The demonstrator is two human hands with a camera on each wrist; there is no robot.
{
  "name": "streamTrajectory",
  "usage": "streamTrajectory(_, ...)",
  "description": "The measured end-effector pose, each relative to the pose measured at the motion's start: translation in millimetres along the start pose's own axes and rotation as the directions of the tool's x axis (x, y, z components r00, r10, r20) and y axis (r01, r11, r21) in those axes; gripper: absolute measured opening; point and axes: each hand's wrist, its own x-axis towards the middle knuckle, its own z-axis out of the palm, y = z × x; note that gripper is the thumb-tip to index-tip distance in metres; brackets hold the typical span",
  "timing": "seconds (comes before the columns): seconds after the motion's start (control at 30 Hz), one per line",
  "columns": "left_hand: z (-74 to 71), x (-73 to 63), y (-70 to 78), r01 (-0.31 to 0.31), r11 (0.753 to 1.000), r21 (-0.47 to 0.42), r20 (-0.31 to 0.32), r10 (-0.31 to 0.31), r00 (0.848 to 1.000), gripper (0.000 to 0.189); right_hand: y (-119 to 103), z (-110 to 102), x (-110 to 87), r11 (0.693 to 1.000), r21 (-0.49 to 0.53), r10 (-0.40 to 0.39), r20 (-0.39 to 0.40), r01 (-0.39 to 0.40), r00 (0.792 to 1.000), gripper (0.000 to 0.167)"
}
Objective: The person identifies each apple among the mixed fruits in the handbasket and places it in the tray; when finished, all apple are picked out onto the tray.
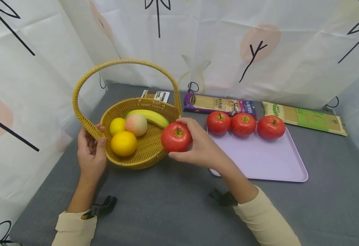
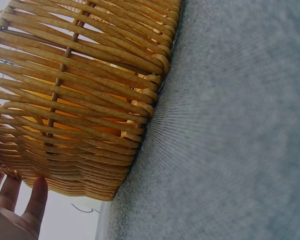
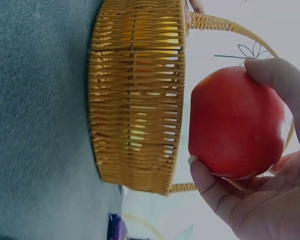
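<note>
My right hand (image 1: 199, 147) grips a red apple (image 1: 177, 137) between thumb and fingers, over the right rim of a woven basket (image 1: 150, 143). In the right wrist view the apple (image 3: 237, 122) is level with or above the basket's rim, its side apart from the wicker. My left hand (image 1: 92, 157) holds the basket's left rim, at the foot of its arched handle (image 1: 127, 61). Inside the basket lie a banana (image 1: 148, 116), a pale pink peach (image 1: 136, 125) and two round yellow fruits (image 1: 124, 143). The left wrist view shows the wicker side (image 2: 75, 110) close up.
Three more red apples (image 1: 243, 125) sit along the far edge of a lilac tray (image 1: 259, 160) at the right. Behind them lie a purple noodle packet (image 1: 219, 104) and a green one (image 1: 305, 118). Another packet (image 1: 155, 95) is partly hidden behind the basket. A patterned curtain (image 1: 216, 44) hangs behind.
</note>
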Motion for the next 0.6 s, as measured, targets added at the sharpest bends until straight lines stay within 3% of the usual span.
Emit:
streamTrajectory(0.43,-3.0,-3.1,-19.0,-0.004,1.000,0.002,-0.007,0.004,1.000,0.059,14.2,-18.8,-14.5,0.997,-0.030,0.063,-0.056,-0.064,0.996,0.083)
streamTrajectory(0.6,-1.5,-2.2,-11.4,-0.003,1.000,-0.010,-0.006,0.003,1.000,0.059,18.4,-26.9,-20.4,0.994,-0.046,0.098,-0.077,-0.101,0.992,0.086)
